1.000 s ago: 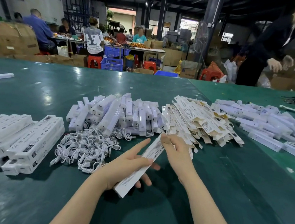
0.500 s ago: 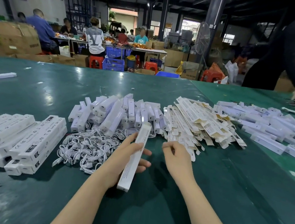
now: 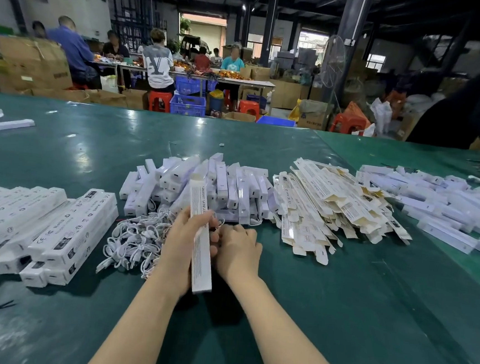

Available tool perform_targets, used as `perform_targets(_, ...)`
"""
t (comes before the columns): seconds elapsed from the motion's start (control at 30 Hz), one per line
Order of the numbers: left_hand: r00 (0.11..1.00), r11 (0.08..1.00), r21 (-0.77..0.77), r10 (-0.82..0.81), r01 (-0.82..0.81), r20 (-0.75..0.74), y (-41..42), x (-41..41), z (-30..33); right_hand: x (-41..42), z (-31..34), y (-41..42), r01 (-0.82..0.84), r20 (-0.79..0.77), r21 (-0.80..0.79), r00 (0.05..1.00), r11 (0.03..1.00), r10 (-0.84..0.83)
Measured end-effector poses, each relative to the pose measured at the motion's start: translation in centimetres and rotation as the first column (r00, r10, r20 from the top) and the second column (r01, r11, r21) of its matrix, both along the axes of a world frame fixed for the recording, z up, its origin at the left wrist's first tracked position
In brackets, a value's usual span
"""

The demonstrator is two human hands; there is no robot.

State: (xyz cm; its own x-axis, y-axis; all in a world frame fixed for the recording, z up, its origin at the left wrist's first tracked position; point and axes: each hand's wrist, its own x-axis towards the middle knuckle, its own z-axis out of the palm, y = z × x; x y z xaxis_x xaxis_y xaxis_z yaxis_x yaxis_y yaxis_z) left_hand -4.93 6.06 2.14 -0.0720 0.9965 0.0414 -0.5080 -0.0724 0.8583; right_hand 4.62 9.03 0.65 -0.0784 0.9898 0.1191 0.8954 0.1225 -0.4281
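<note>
The long, slim white cardboard box [image 3: 201, 259], with fine grey print running down its face, is held clear of the green table [image 3: 338, 306] by the left hand [image 3: 181, 243], which grips it around the middle. It runs lengthwise away from the person, with the near end lower and the far end raised and leaning slightly left. The far-end flap appears open, its inside cream-coloured.

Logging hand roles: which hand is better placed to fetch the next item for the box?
Right, probably: the left hand grips the white box, while the right hand beside it carries no box.
</note>
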Motion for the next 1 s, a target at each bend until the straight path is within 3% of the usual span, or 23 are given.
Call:
perform_targets(0.07, 0.999, 1.0, -0.003, 0.02, -0.02, -0.041, 0.1, 0.1, -0.1, 0.7, -0.1, -0.2, 0.013, -0.053, 0.004, 0.999, 1.0, -0.012)
perform_targets(0.13, 0.991, 0.999, -0.01, 0.048, -0.05, -0.123, 0.0, 0.4, -0.2, 2.4, 0.3, -0.5, 0.026, -0.255, 0.026, 0.967, 0.999, -0.019)
perform_targets(0.23, 0.967, 0.997, -0.019, 0.061, -0.068, -0.248, -0.1, 0.9, -0.5, 5.5, 1.1, -1.2, 0.013, -0.624, 0.047, 0.781, 0.999, 0.019)
perform_targets(0.37, 0.943, 0.999, -0.027, -0.034, 0.027, -0.331, -0.6, 1.8, -0.8, 7.6, 0.8, -2.8, 0.009, -0.793, 0.003, 0.61, 1.0, -0.003)
perform_targets(0.5, 0.934, 0.99, -0.01, -0.135, 0.139, -0.331, -1.1, 2.5, -0.7, 7.7, 0.8, -3.7, -0.018, -0.85, 0.003, 0.527, 1.0, 0.012)
perform_targets(0.77, 0.948, 0.991, -0.005, -0.126, 0.131, -0.291, -0.9, 2.6, -1.0, 7.0, 1.1, -4.3, -0.143, -0.885, -0.058, 0.466, 0.988, 0.016)
perform_targets(1.0, 0.986, 0.992, -0.036, -0.121, 0.118, -0.111, -0.8, 2.2, -0.7, 7.9, 1.0, -3.9, -0.332, -0.955, 0.028, 0.269, 0.943, 0.123)
